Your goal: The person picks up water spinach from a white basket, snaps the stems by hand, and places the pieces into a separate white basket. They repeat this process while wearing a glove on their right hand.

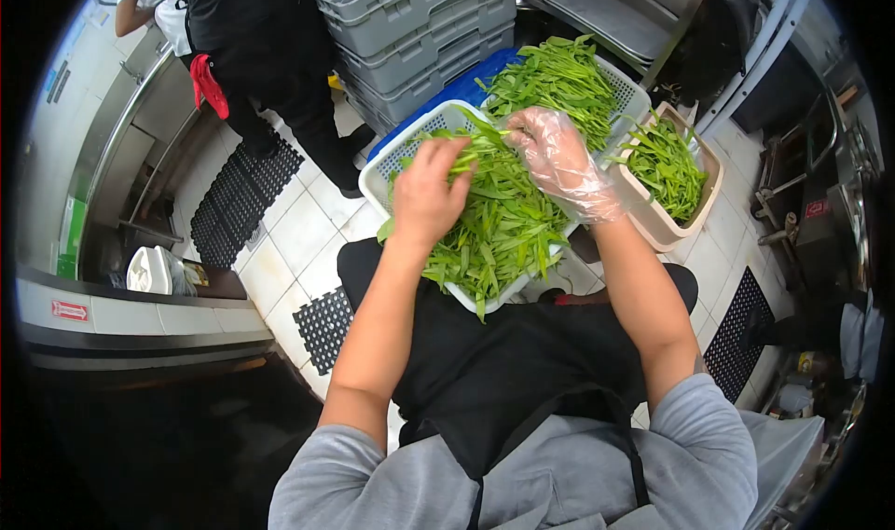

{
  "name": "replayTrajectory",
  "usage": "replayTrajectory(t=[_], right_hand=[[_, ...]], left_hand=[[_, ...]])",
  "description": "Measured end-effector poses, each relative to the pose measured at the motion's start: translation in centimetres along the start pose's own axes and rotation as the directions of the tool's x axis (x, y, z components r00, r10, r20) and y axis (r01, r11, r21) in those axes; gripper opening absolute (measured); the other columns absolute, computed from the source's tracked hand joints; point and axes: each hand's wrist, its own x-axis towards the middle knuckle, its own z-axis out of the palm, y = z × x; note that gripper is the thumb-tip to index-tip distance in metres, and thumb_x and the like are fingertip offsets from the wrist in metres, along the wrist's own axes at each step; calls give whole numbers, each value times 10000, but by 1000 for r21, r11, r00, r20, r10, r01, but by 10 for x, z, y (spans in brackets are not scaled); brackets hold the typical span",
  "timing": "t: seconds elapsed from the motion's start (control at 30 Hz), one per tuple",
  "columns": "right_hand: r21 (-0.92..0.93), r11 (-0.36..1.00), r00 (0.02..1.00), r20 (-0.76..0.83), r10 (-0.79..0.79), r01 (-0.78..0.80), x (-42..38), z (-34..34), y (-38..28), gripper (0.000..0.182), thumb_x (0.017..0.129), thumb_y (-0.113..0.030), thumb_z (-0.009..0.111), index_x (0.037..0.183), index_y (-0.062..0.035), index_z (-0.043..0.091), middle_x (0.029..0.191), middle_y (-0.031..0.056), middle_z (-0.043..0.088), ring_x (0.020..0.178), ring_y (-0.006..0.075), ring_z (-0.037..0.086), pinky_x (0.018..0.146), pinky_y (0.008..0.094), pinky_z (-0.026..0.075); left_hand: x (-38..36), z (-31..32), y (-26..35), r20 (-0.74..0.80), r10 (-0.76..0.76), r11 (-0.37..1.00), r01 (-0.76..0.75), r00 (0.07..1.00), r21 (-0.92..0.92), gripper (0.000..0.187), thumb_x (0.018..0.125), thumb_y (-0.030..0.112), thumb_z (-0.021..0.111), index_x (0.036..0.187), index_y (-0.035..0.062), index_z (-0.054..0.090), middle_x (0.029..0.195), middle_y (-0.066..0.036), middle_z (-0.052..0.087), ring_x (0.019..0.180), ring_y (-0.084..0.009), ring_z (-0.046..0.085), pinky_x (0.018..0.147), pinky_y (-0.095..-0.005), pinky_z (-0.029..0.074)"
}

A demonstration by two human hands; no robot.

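Note:
My left hand [431, 190] is bare and closed round green stems, over the left side of a white perforated basket [377, 178]. My right hand [557, 157], in a clear plastic glove, pinches the leafy end of the greens near the basket's back edge. Cut leafy greens [494, 227] fill this basket below both hands. Behind, a second perforated basket [630, 96] holds a heap of long-stemmed greens [557, 81]. To the right, a beige bin [662, 235] contains more cut greens [664, 168].
Grey stacked racks [410, 41] rise behind the baskets, beside a blue container [459, 88]. At the upper left stands another person [266, 41] in black clothing with a red cloth. Black perforated mats [244, 194] lie on the white tiled floor [296, 227]. Metal shelving holds trays [606, 17] at the back.

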Motion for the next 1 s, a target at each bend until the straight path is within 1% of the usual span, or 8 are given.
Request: replayTrajectory(t=[0.27,0.47,0.53,0.7,0.83,0.9,0.97,1.0], right_hand=[[252,917,942,-49,331,-309,-9,-19,-15,214,987,-177,645,1084,13,651,1010,199,688,974,360,669,884,424,516],[222,898,921,-4,391,-380,-11,-13,-15,202,992,-164,638,1095,10,647,1015,202,679,941,350,661,879,419,514],[242,894,922,4,388,-377,-14,-6,-19,202,991,-166,641,1089,11,649,999,203,680,930,351,662,877,414,516],[351,883,909,-161,384,-311,-13,-4,-20,204,952,-147,688,1065,21,668,978,197,704,897,357,677,857,410,532],[36,991,988,-85,129,-126,-15,-33,-13,199,906,-134,711,1024,25,695,999,210,725,956,383,694,865,442,541],[26,981,978,82,189,-192,-21,-35,-12,210,934,-183,713,1064,-19,699,1067,164,699,1055,379,640,962,458,490],[21,995,983,157,97,-101,-27,-25,-2,203,927,-174,714,1060,-21,698,1059,168,691,1050,385,638,948,462,490],[19,999,987,152,43,-46,-31,-19,1,204,911,-162,721,1056,-21,697,1049,174,682,1047,398,632,943,470,490]], left_hand=[[-43,32,-18,364,-170,966,81,916,246,319,885,153,688,1200,120,719,1042,-134,693,932,-368,709,840,-492,577],[-47,26,-3,101,-105,993,111,989,-50,370,892,170,691,1254,91,689,1097,-166,719,946,-390,713,842,-503,576],[-36,30,8,260,-153,987,135,954,85,384,893,159,699,1272,96,681,1129,-197,723,987,-402,710,880,-503,566],[-43,45,-29,738,-403,903,101,541,419,442,900,174,716,1333,103,665,1123,-226,739,1045,-426,700,919,-508,555],[-47,-1,11,578,-192,980,124,793,155,404,874,111,698,1277,80,699,1121,-204,743,1056,-400,707,915,-479,558],[-34,-19,31,364,-54,998,48,930,26,399,848,71,678,1246,69,704,1130,-182,740,1056,-390,704,912,-463,559],[-16,-29,41,114,113,993,-117,987,31,405,798,10,651,1197,53,704,1132,-147,732,1035,-364,690,899,-434,558],[-4,-31,45,147,120,987,-134,982,85,403,794,17,668,1193,60,711,1104,-133,734,1016,-345,677,884,-431,559]])
